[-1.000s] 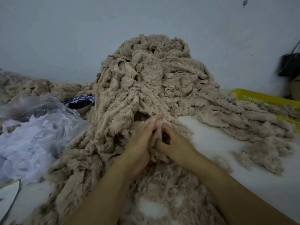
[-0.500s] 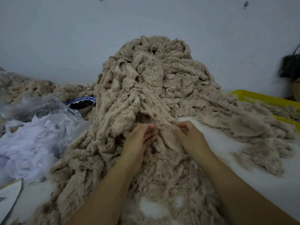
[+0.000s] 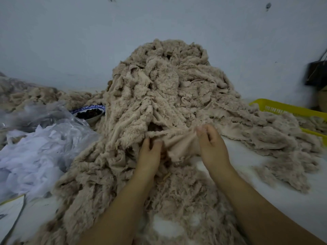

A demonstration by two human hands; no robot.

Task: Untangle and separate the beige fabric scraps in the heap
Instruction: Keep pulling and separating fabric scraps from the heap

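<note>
A tall heap of fuzzy beige fabric scraps [image 3: 164, 89] rises against the wall and spreads down toward me. At its foot a smooth beige scrap [image 3: 180, 144] is stretched between both hands. My left hand [image 3: 150, 156] pinches the scrap's left end, fingers curled on it. My right hand [image 3: 210, 144] grips the right end, thumb and fingers closed on the edge. More scraps trail off to the right [image 3: 276, 144] and lie in front of me [image 3: 185, 197].
A clear plastic bag of white material [image 3: 35, 147] lies at the left. Behind it is a blue-rimmed bowl of dark pieces [image 3: 89, 113]. A yellow basket [image 3: 283, 108] holding scraps stands at the right, with a dark object [image 3: 316, 73] on the wall above. The white table surface [image 3: 286, 200] shows at the right.
My hands were close together in the heap; they have drawn apart, the right hand moving right, and now stretch one scrap between them.
</note>
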